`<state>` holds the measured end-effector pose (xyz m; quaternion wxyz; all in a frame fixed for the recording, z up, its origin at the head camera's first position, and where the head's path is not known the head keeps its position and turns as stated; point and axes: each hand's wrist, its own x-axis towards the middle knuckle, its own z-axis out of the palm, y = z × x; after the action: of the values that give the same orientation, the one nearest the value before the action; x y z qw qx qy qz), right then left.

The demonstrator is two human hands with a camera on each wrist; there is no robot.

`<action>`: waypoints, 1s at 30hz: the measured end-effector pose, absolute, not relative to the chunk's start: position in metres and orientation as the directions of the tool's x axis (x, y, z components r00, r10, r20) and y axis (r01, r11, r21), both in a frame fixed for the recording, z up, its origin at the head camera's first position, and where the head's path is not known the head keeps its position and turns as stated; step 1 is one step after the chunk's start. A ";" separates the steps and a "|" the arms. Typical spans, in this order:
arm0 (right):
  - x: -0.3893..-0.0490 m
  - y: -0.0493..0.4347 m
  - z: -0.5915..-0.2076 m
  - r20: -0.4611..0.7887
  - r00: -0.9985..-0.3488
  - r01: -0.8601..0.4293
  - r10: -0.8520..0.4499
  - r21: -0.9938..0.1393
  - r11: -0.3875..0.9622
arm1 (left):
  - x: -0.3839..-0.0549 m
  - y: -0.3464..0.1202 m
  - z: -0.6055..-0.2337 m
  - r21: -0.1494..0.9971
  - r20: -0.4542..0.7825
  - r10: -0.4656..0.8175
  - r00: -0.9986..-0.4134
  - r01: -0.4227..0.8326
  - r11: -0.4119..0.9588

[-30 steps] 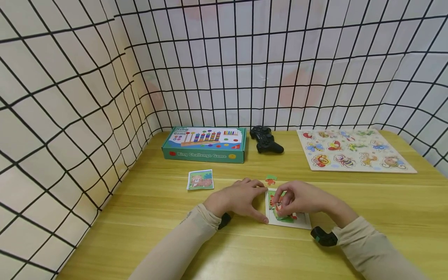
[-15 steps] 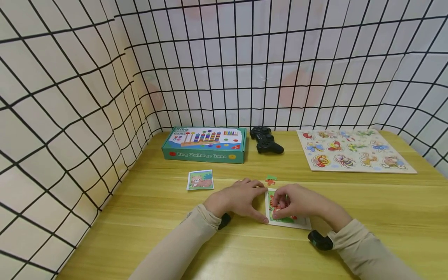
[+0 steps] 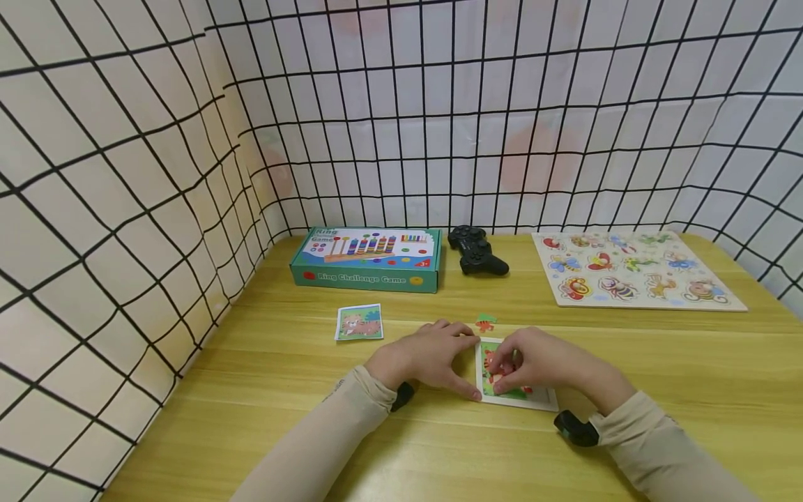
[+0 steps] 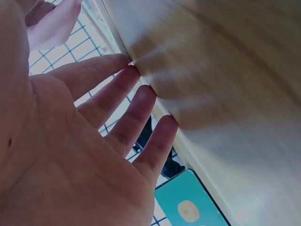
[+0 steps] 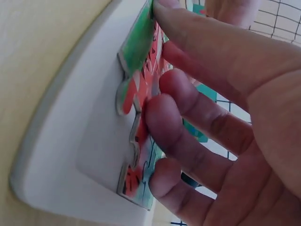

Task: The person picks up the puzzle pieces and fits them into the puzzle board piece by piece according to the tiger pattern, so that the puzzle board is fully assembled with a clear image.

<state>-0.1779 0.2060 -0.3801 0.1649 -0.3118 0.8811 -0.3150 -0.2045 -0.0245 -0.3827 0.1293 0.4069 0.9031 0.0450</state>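
Note:
My left hand (image 3: 436,354) rests on the table with its thumb and index fingertip against the left edge of a small white puzzle tray (image 3: 544,399). In the left wrist view its fingers are straight and spread. Tiger jigsaw pieces (image 3: 488,355) lie joined in the left part of the tray. Over them is my right hand (image 3: 539,359), fingers bent. In the right wrist view its thumb touches a green piece (image 5: 137,47), and other fingertips rest on the pieces beside it; no lifted piece is visible. One loose tiger piece (image 3: 485,322) lies just beyond the tray.
A tiger picture card (image 3: 360,323) lies to the left. Farther back are a green Ring Challenge Game box (image 3: 366,261), a black game controller (image 3: 478,251) and a wooden insect puzzle board (image 3: 633,268). A grid-patterned cloth (image 3: 439,139) hangs behind the table.
A second ago a jigsaw piece stood tilted under my right fingers; now the pieces lie flat in the tray. The right hand has shifted slightly. My left hand stays at the tray's edge.

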 end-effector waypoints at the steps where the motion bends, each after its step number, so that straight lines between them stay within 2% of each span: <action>1: -0.178 0.206 -0.380 -0.090 -0.752 -0.451 -0.653 -0.652 0.609 | -0.205 -0.024 -0.383 0.187 -0.197 0.747 -0.635 0.724 0.665; 10: -0.181 0.213 -0.381 -0.093 -0.748 -0.457 -0.657 -0.646 0.612 | -0.205 -0.023 -0.382 0.195 -0.199 0.750 -0.630 0.725 0.661; 16: -0.192 0.220 -0.377 -0.108 -0.808 -0.392 -0.579 -0.634 0.666 | -0.204 -0.024 -0.381 0.193 -0.205 0.748 -0.631 0.724 0.663; 20: -0.213 0.217 -0.376 -0.118 -0.841 -0.387 -0.528 -0.550 0.740 | -0.206 -0.026 -0.381 0.201 -0.201 0.749 -0.631 0.722 0.662; 25: -0.235 0.207 -0.373 -0.108 -0.828 -0.457 -0.550 -0.437 0.775 | -0.206 -0.027 -0.380 0.210 -0.195 0.752 -0.629 0.723 0.659; 30: -0.247 0.200 -0.371 -0.170 -0.818 -0.451 -0.549 -0.403 0.796 | -0.204 -0.026 -0.382 0.209 -0.183 0.760 -0.623 0.731 0.650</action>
<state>-0.2469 0.1997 -0.3711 0.1403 -0.2668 0.9373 -0.1748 -0.2045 -0.0256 -0.3818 0.1283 0.4147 0.8990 0.0571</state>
